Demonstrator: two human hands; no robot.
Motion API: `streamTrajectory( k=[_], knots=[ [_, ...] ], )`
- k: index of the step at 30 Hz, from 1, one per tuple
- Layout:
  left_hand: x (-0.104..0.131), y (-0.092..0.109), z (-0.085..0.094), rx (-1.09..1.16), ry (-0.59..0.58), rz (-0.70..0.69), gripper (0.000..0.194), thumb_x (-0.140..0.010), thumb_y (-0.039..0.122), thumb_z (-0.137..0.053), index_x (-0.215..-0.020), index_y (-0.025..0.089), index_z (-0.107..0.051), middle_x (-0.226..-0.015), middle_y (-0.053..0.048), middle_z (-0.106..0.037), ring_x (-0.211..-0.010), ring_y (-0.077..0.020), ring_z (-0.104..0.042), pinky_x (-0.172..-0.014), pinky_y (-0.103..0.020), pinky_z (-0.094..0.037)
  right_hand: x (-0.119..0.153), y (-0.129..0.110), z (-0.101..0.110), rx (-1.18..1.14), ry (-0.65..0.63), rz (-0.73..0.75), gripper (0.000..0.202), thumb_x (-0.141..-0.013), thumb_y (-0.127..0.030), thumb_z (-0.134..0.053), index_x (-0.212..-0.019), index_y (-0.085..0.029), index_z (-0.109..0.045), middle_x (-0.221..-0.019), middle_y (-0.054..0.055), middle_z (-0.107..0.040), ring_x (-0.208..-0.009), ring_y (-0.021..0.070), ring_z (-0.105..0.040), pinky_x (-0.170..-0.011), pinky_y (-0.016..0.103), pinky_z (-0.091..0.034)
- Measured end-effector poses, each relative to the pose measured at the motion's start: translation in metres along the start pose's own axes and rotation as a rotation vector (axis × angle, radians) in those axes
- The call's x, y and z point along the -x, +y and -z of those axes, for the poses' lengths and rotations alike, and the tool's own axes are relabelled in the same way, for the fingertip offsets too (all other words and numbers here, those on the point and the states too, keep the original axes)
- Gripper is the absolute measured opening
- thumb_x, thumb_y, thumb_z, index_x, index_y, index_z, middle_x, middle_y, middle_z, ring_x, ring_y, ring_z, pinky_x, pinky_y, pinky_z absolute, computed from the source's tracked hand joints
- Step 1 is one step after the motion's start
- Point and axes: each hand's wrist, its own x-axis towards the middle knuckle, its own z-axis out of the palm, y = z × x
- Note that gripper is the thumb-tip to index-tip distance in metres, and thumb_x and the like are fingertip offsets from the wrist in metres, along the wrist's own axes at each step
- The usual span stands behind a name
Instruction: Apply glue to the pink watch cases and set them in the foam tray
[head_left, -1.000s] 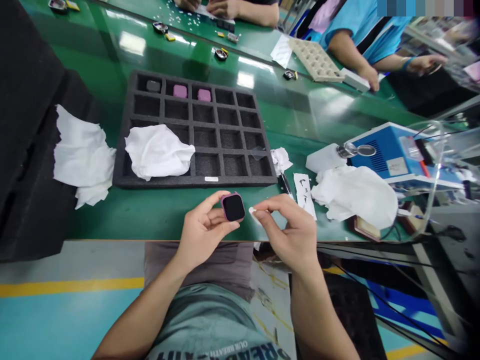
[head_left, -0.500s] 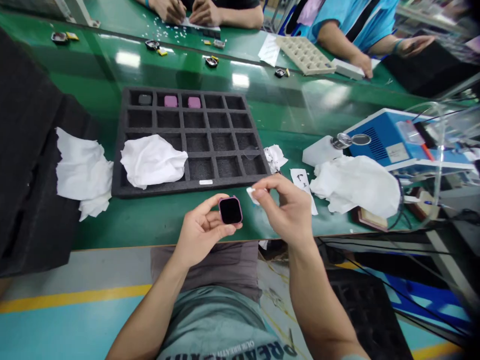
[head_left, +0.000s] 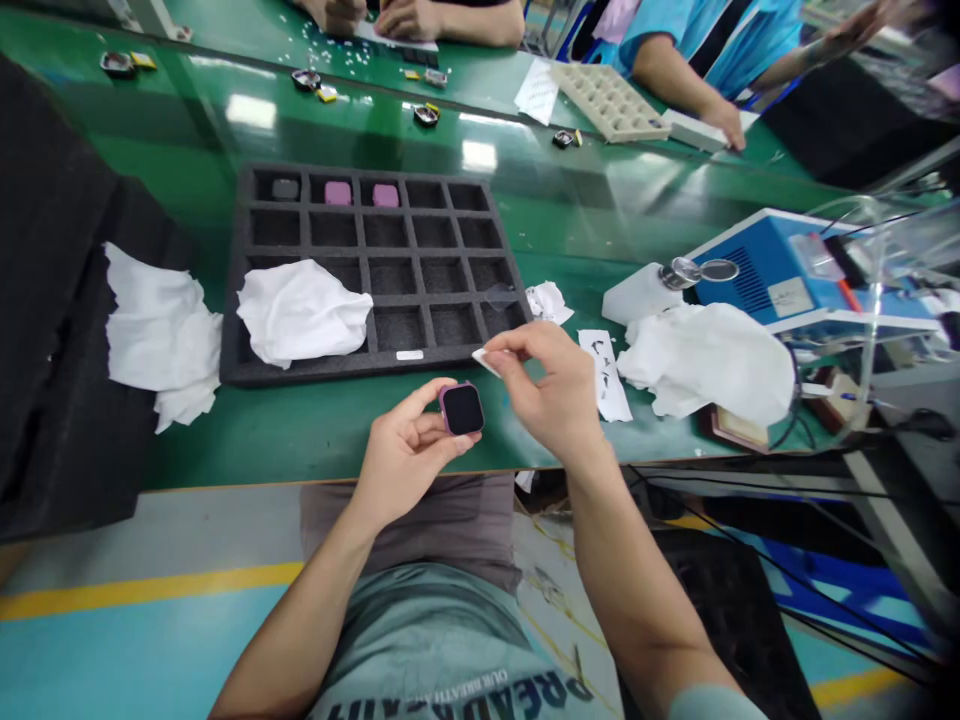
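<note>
A purple smartwatch case (head_left: 463,409) with a dark square screen, facing up, is held by its edges in my left hand (head_left: 401,450). To the right, my right hand (head_left: 551,390) pinches a small white piece (head_left: 488,361), perhaps folded wipe or paper; its kind is unclear. The two hands are apart, above the front of the green bench. Just beyond them lies a black foam tray (head_left: 390,357) with square pockets. In its back row sit two pink-purple watch cases (head_left: 337,193) and a dark one (head_left: 286,188). A crumpled white cloth (head_left: 304,315) covers its front left pockets.
Another white cloth (head_left: 161,335) lies left of the tray. At right are a white bottle with metal top (head_left: 637,293), a white cloth (head_left: 712,362) and a blue machine (head_left: 787,270). Small watch parts (head_left: 426,115) lie along the bench beyond; two people work across it.
My right hand has moved slightly left and away from me with the white piece. The left hand still holds the watch case. A co-worker's hand at far right has risen.
</note>
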Motion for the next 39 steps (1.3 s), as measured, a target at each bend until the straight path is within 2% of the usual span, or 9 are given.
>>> streamTrajectory(
  k=[4,8,13,16,20,25,28,36,39],
  knots=[
    [0.0,-0.001,-0.002,0.004,0.004,0.011,0.064,-0.072,0.021,-0.089,-0.131,0.014,-0.064,-0.095,-0.006,-0.083,-0.095,-0.0261,-0.081,-0.091,-0.035,-0.064,0.022,-0.007,0.015,-0.084,0.036,-0.103,0.007,-0.093,-0.017,-0.069,-0.089,-0.024,-0.07,-0.083,0.0,-0.071,-0.076,0.0163,-0.063,-0.072,0.034,-0.05],
    [-0.003,-0.002,-0.002,-0.017,0.003,0.024,0.066,-0.074,0.019,-0.087,-0.134,0.014,-0.062,-0.093,-0.004,-0.083,-0.09,-0.0227,-0.081,-0.09,-0.032,-0.063,0.037,-0.019,0.015,-0.144,-0.102,-0.031,0.01,-0.094,-0.016,-0.068,-0.093,-0.025,-0.069,-0.085,0.0,-0.072,-0.081,0.0173,-0.064,-0.074,0.035,-0.05],
    [-0.001,0.0,-0.001,-0.085,-0.015,0.016,0.059,-0.076,0.018,-0.084,-0.132,0.015,-0.066,-0.089,-0.002,-0.082,-0.088,-0.022,-0.08,-0.089,-0.032,-0.063,0.019,-0.004,-0.004,0.004,-0.118,0.02,0.014,-0.096,-0.018,-0.063,-0.086,-0.025,-0.07,-0.084,0.004,-0.072,-0.083,0.0215,-0.062,-0.078,0.042,-0.048],
    [0.0,0.001,-0.001,-0.058,-0.015,0.029,0.057,-0.076,0.019,-0.084,-0.13,0.016,-0.066,-0.092,-0.004,-0.082,-0.091,-0.0238,-0.081,-0.09,-0.034,-0.063,0.01,0.007,-0.005,-0.025,-0.07,-0.098,0.012,-0.094,-0.018,-0.064,-0.085,-0.023,-0.07,-0.083,0.003,-0.072,-0.08,0.02,-0.062,-0.078,0.04,-0.049],
    [0.0,0.001,-0.001,-0.064,-0.018,0.038,0.057,-0.076,0.02,-0.084,-0.13,0.015,-0.066,-0.091,-0.004,-0.083,-0.091,-0.0227,-0.081,-0.09,-0.033,-0.063,0.011,0.001,0.007,-0.18,-0.047,-0.232,0.006,-0.093,-0.02,-0.068,-0.088,-0.023,-0.07,-0.083,0.0,-0.072,-0.074,0.016,-0.062,-0.071,0.034,-0.05],
    [-0.002,0.0,-0.002,-0.059,0.004,0.037,0.063,-0.075,0.018,-0.084,-0.133,0.015,-0.063,-0.087,-0.003,-0.083,-0.087,-0.0218,-0.08,-0.088,-0.032,-0.063,0.01,-0.012,0.015,-0.176,-0.238,-0.044,0.011,-0.094,-0.017,-0.068,-0.086,-0.023,-0.069,-0.082,0.0,-0.07,-0.079,0.0162,-0.061,-0.076,0.036,-0.048],
    [-0.001,-0.001,-0.004,-0.041,0.025,0.035,0.063,-0.073,0.021,-0.086,-0.132,0.014,-0.064,-0.087,-0.003,-0.083,-0.084,-0.0208,-0.08,-0.086,-0.031,-0.062,0.015,-0.012,0.016,-0.152,-0.329,-0.015,0.012,-0.095,-0.016,-0.068,-0.086,-0.023,-0.069,-0.083,0.0,-0.07,-0.08,0.0168,-0.061,-0.078,0.038,-0.048],
    [-0.001,-0.002,-0.002,-0.16,0.04,0.05,0.057,-0.071,0.019,-0.085,-0.126,0.015,-0.069,-0.064,0.005,-0.071,-0.056,-0.0109,-0.063,-0.055,-0.02,-0.046,0.026,-0.023,0.013,-0.182,-0.361,0.077,0.014,-0.095,-0.014,-0.067,-0.089,-0.026,-0.072,-0.085,0.001,-0.072,-0.083,0.0184,-0.061,-0.077,0.039,-0.048],
    [0.0,-0.001,-0.002,-0.145,0.036,0.056,0.059,-0.07,0.02,-0.086,-0.126,0.015,-0.068,-0.067,0.003,-0.074,-0.057,-0.0122,-0.065,-0.056,-0.021,-0.047,0.025,-0.016,0.016,-0.163,-0.377,0.11,0.013,-0.095,-0.017,-0.068,-0.088,-0.027,-0.074,-0.084,0.0,-0.074,-0.084,0.0197,-0.06,-0.08,0.041,-0.047]
  ],
)
